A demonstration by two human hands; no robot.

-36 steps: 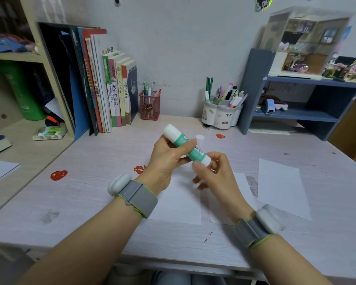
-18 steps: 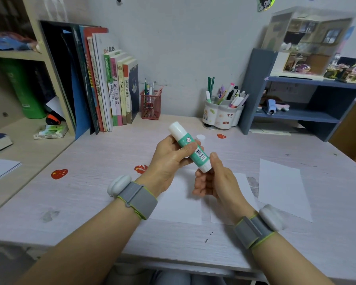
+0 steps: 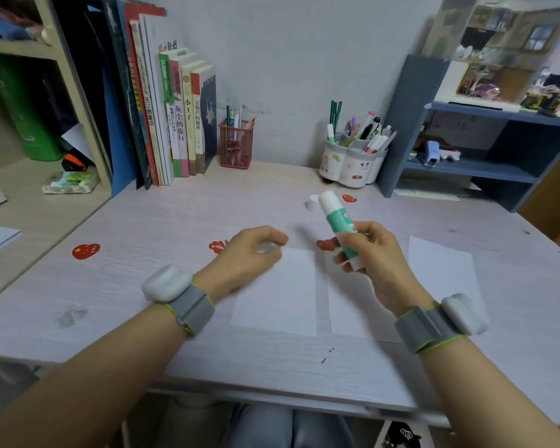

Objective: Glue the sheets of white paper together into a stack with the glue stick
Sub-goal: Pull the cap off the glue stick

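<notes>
Right hand (image 3: 374,253) is gripping the glue stick (image 3: 338,225) upright, ready to apply; left hand (image 3: 251,253), blurred at 9 o'clock, grip state indeterminable, over paper (image 3: 282,299).

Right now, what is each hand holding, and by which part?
The right hand grips the glue stick around its lower half, white end pointing up. The left hand is blurred; whether it holds anything cannot be told.

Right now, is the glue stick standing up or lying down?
Standing up, a bit tilted. The right hand holds the glue stick above the desk, its white end pointing up.
</notes>
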